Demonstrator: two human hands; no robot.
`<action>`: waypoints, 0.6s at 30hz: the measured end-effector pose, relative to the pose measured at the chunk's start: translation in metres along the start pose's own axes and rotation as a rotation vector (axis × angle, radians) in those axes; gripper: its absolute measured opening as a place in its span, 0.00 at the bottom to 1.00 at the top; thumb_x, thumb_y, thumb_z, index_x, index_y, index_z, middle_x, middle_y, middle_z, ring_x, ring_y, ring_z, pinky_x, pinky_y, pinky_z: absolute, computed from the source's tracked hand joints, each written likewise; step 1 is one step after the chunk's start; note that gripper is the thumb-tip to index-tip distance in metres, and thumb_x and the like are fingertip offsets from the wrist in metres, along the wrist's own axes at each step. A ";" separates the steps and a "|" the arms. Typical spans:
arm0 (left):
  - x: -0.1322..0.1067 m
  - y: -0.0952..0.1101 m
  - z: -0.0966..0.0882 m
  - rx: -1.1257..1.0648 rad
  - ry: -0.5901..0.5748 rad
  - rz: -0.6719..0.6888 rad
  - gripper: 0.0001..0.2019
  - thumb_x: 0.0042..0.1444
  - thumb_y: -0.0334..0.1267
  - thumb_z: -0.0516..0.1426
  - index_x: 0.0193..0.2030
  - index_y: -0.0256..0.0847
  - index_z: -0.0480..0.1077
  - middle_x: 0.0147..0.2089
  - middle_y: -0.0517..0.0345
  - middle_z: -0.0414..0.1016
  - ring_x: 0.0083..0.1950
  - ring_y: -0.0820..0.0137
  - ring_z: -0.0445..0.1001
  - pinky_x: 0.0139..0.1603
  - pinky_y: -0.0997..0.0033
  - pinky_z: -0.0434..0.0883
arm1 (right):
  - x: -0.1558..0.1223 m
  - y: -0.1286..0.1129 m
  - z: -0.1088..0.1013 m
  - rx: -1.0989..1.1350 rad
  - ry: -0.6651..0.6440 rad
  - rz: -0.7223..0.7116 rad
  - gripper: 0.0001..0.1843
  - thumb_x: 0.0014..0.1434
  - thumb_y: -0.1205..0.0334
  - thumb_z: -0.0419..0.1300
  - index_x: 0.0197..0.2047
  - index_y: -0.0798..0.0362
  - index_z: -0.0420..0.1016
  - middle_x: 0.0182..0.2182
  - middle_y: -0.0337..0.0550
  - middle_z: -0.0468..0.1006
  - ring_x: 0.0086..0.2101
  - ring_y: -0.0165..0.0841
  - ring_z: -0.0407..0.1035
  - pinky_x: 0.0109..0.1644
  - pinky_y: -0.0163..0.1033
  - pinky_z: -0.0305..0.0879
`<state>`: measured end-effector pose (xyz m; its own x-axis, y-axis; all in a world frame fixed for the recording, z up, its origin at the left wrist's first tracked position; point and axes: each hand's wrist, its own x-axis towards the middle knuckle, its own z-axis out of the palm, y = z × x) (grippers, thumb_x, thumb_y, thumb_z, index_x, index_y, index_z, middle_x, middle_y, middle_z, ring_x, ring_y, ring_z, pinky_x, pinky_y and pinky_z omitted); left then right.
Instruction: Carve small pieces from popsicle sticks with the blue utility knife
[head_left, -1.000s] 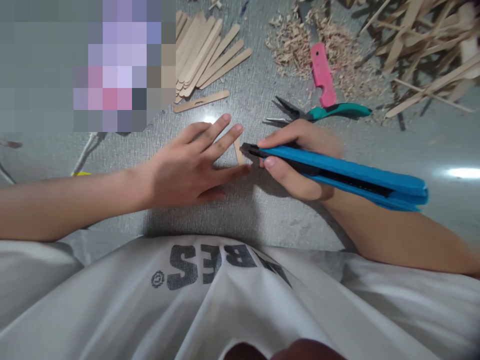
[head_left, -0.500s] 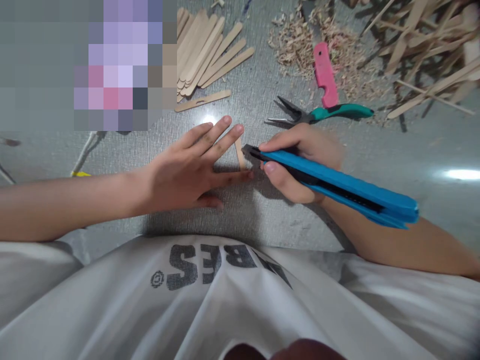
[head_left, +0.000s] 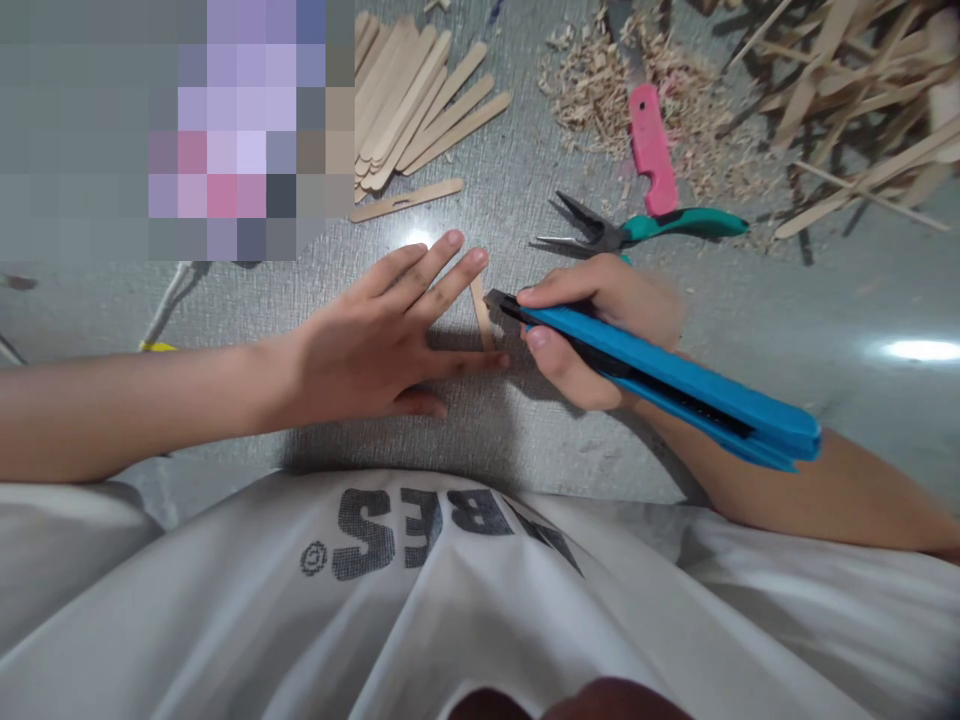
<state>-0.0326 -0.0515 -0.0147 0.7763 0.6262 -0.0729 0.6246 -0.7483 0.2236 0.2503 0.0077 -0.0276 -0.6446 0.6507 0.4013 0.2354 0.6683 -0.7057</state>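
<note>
My left hand (head_left: 382,335) lies flat on the grey floor with its fingers spread, and the fingertips press beside a short wooden stick piece (head_left: 481,312). My right hand (head_left: 592,325) is closed round a long blue utility knife (head_left: 660,375). The knife's dark tip rests at the right side of the stick piece, just past my left fingertips. How far the blade is out I cannot make out.
A pile of flat wooden sticks (head_left: 409,100) and one single stick (head_left: 405,200) lie beyond my left hand. Teal-handled pliers (head_left: 637,230), a pink-handled tool (head_left: 651,150), wood shavings (head_left: 592,85) and a heap of cut stick scraps (head_left: 847,90) lie at the far right.
The knife's rear end has swung down and leftward while its tip stayed at the stick piece. My left hand has hardly moved.
</note>
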 end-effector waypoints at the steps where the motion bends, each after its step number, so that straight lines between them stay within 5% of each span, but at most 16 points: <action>1: 0.000 0.000 0.000 0.011 -0.001 0.003 0.51 0.70 0.69 0.62 0.91 0.56 0.47 0.94 0.43 0.39 0.92 0.31 0.45 0.88 0.27 0.55 | 0.000 0.000 0.000 -0.004 0.002 -0.001 0.09 0.72 0.55 0.65 0.54 0.39 0.82 0.30 0.36 0.84 0.25 0.36 0.76 0.29 0.44 0.71; 18: 0.001 0.003 0.002 0.034 -0.004 -0.017 0.53 0.70 0.70 0.62 0.91 0.56 0.44 0.93 0.42 0.40 0.91 0.28 0.46 0.87 0.21 0.54 | 0.001 -0.004 0.000 0.018 0.003 0.004 0.09 0.69 0.57 0.66 0.52 0.42 0.81 0.30 0.37 0.83 0.25 0.34 0.75 0.29 0.42 0.70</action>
<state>-0.0300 -0.0539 -0.0156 0.7656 0.6383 -0.0805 0.6405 -0.7444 0.1887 0.2484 0.0060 -0.0247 -0.6415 0.6542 0.4006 0.2242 0.6593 -0.7177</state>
